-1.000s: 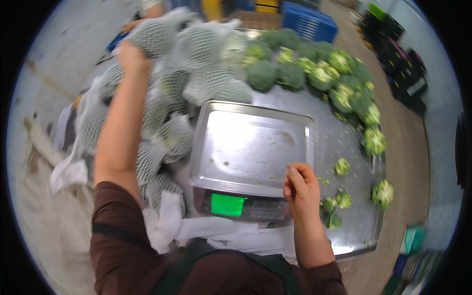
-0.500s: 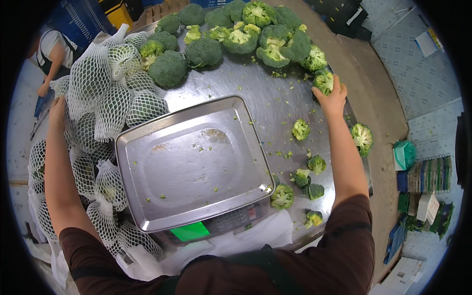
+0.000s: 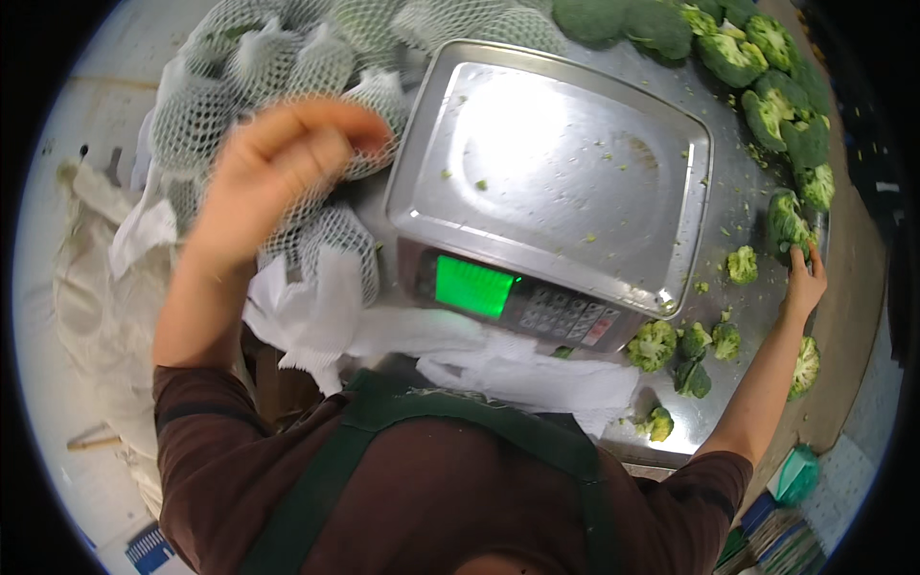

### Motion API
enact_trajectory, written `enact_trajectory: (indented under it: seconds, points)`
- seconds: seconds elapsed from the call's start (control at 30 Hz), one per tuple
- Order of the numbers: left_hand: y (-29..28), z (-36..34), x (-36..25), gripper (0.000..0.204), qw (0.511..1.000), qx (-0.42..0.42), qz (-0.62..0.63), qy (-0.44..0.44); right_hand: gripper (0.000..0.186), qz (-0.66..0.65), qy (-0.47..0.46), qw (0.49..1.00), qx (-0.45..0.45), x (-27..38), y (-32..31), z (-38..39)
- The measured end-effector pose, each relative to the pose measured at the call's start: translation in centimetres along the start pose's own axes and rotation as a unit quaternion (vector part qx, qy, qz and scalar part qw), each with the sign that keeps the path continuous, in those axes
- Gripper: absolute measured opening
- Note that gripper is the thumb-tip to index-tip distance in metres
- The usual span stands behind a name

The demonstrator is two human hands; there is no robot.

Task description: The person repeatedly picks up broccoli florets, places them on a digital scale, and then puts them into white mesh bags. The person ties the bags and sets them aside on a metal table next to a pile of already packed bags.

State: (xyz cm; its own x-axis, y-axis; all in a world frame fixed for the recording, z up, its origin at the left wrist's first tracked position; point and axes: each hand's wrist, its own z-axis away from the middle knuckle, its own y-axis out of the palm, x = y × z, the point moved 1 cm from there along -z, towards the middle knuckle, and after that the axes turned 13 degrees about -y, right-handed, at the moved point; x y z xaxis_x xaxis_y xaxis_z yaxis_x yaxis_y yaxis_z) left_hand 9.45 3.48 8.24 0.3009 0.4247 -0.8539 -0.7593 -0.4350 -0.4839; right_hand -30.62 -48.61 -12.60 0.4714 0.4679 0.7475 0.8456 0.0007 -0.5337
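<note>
My left hand [image 3: 287,163], smeared by motion with curled fingers, is over white mesh-netted broccoli [image 3: 254,72] beside the scale; whether it holds anything I cannot tell. My right hand [image 3: 803,273] grips a broccoli head [image 3: 788,220] at the steel table's right side. Between my hands sits a scale with a steel pan [image 3: 546,172], a lit green display [image 3: 474,286] and a keypad [image 3: 572,314]. Several small broccoli pieces [image 3: 741,264] lie right of it.
A pile of bare broccoli [image 3: 728,53] covers the steel table's [image 3: 700,412] back right. Loose white netting [image 3: 517,376] lies along the front edge. Pale cloth [image 3: 96,287] is at left; a green tub [image 3: 797,474] stands low at right, beyond the table.
My right hand has gone from beside the pan to a broccoli head on the right. My left hand has left the far side of the netted pile, moving inward and blurred. The view has shifted.
</note>
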Motion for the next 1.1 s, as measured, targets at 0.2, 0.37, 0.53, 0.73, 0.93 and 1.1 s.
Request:
enact_trajectory:
  seconds: [0.2, 0.37, 0.53, 0.73, 0.93, 1.1]
  points:
    - [5.9, 8.1, 7.1, 0.03, 0.96, 0.027, -0.273, 0.058, 0.022, 0.142, -0.307, 0.941, -0.021, 13.1, -0.1, 6.0]
    - [9.7, 10.5, 9.5, 0.033, 0.948, -0.016, -0.31, 0.072, 0.038, 0.203, -0.651, 0.73, 0.048, 26.6, 2.3, 12.2]
    - [12.8, 8.7, 6.7, 0.034, 0.961, 0.055, -0.219, 0.157, 0.021, 0.191, -0.78, 0.586, 0.109, 28.5, 6.0, 15.7]
    - [9.8, 6.9, 4.1, 0.024, 0.99, 0.011, -0.031, 0.14, 0.023, 0.027, -0.756, 0.582, 0.298, 30.8, 4.2, 18.0]
    - [7.1, 4.3, 2.0, 0.031, 0.989, -0.063, -0.067, 0.116, 0.028, 0.014, -0.603, 0.774, 0.191, 28.9, 0.8, 17.4]
    - [10.9, -1.4, -2.8, 0.051, 0.948, -0.077, -0.146, 0.273, 0.019, -0.113, -0.353, 0.919, 0.136, 27.2, 2.1, 17.7]
